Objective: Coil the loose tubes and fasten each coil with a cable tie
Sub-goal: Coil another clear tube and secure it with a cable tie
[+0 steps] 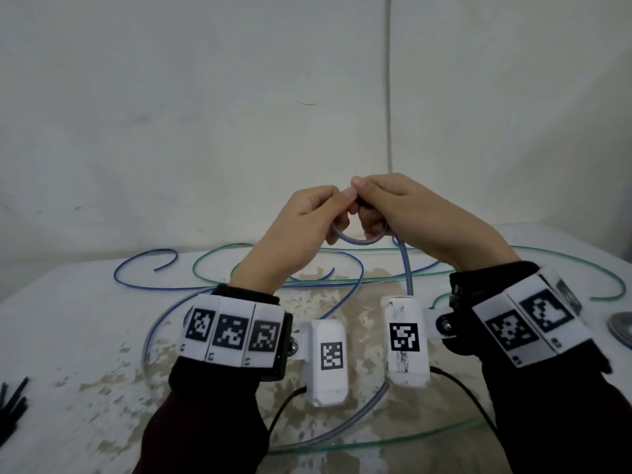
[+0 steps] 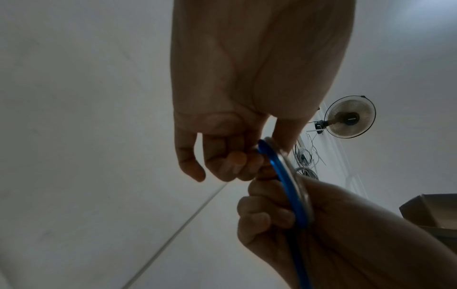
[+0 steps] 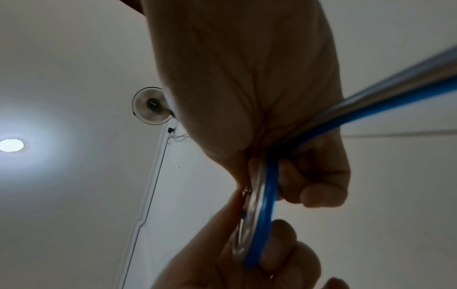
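Observation:
Both hands are raised above the table and hold a small coil (image 1: pixel 355 239) of clear tube with a blue stripe. My left hand (image 1: pixel 337 215) grips the coil's left side, fingers curled through the ring. My right hand (image 1: pixel 368 215) pinches its top right. A small dark piece (image 1: pixel 361 202) shows between the thumbs; I cannot tell what it is. The tube's tail (image 1: pixel 407 268) hangs from the right hand down to the table. The left wrist view shows the coil (image 2: pixel 287 181) edge-on between both hands. In the right wrist view the coil (image 3: pixel 262 215) and tail (image 3: pixel 395 82) show.
Loose blue tube (image 1: pixel 143 268) and green tube (image 1: pixel 581 265) sprawl over the worn white table (image 1: pixel 68 336). Another clear tube (image 1: pixel 342 436) loops under my wrists. Black cable ties (image 1: pixel 12 408) lie at the left edge. A round coiled object (image 1: pixel 620 328) sits at the right edge.

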Tool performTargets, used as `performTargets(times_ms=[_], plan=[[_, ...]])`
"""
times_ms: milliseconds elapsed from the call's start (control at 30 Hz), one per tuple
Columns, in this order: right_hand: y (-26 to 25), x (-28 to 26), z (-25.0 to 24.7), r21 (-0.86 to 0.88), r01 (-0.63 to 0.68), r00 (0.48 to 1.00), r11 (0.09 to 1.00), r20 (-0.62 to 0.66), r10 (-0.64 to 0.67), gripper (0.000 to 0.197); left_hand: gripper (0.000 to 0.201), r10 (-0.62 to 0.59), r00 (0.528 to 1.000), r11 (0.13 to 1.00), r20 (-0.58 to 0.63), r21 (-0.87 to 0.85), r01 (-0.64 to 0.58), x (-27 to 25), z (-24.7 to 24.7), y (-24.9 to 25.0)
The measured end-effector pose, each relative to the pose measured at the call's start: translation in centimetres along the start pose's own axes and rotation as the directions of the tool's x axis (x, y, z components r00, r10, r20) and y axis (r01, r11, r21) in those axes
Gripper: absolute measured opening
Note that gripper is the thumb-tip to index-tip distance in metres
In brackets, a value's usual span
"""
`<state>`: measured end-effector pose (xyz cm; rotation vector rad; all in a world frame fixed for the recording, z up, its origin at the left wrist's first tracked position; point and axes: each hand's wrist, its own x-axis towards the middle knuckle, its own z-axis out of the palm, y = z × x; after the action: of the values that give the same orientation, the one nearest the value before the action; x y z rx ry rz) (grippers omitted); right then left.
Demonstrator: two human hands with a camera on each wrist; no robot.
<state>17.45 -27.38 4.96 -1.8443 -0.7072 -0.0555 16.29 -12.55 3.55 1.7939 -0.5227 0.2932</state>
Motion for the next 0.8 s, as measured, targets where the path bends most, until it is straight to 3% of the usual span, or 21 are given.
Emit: performTargets(times_ms=[133,567,667,800], plan=[[0.0,-0.1,-0.1,-0.076,-0.003,1.0,0.997,-0.016,0.002,0.04,0.034,0.003,1.0,0.999,0.002,0.043,-0.003,0.1,0.4,0.1],[-0.2,-0.3,-0.9,0.122,-0.039,0.996,0.992,-0.071,0.048,0.04,0.031,0.127,0.992,0.99,-0.028,0.067,-0.124,0.2,0.7,-0.4],[-0.1,-0.2,-0.8,0.155,-0.065,0.997,0.986,-0.038,0.072,0.043,0.03,0.177,0.974,0.983,-0.14,0.067,-0.169,0.3,1.4,-0.5],[0.0,0.2,0.1,0.365,-0.128,0.991,0.922,0.074,0.108,0.042,0.034,0.195,0.907,0.98,-0.374,0.037,-0.195,0.5,1.7,-0.5]])
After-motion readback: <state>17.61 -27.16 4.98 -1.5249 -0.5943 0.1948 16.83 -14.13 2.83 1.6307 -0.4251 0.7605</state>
